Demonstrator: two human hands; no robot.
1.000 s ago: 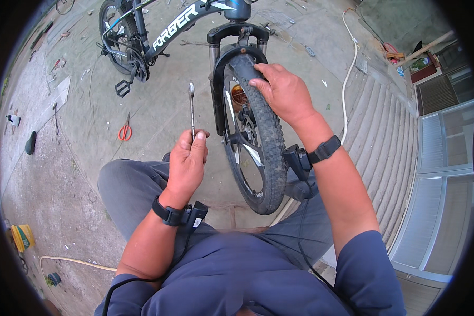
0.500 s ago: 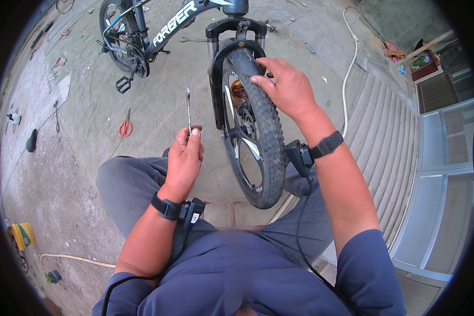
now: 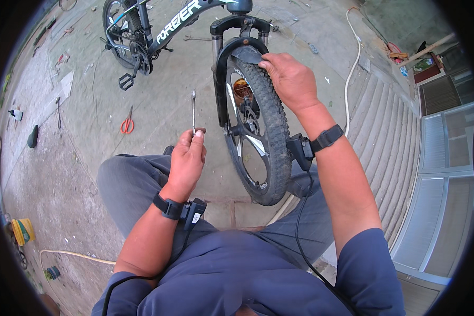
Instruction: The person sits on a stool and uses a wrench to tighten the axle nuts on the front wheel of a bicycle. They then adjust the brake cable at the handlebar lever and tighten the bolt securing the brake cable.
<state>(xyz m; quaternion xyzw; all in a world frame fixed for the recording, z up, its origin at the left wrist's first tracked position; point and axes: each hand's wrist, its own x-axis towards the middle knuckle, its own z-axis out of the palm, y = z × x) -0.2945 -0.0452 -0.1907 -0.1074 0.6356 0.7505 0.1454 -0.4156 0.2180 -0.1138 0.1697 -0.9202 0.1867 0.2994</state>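
- Left hand holds a slim metal wrench by its lower end; fingers pinched around the shaft, thumb side up.
- Wrench stands nearly upright in the view, long axis running away from the person, its head end pointing toward the bike frame. It sits just left of the front wheel, apart from it, not on any bolt.
- Right hand rests on top of the knobby tyre, fingers curled over the tread just beside the black mudguard; palm pressed down, steadying the wheel.
- Wheel is seated in the suspension fork, between the person's knees; axle area and brake disc visible, hub nut too small to judge.
- Progress, as a judgement: wheel looks mounted, tool in hand but not engaged, so tightening or loosening at the axle appears yet to be done.
- Around: orange-handled scissors on the concrete floor, white hose to the right.
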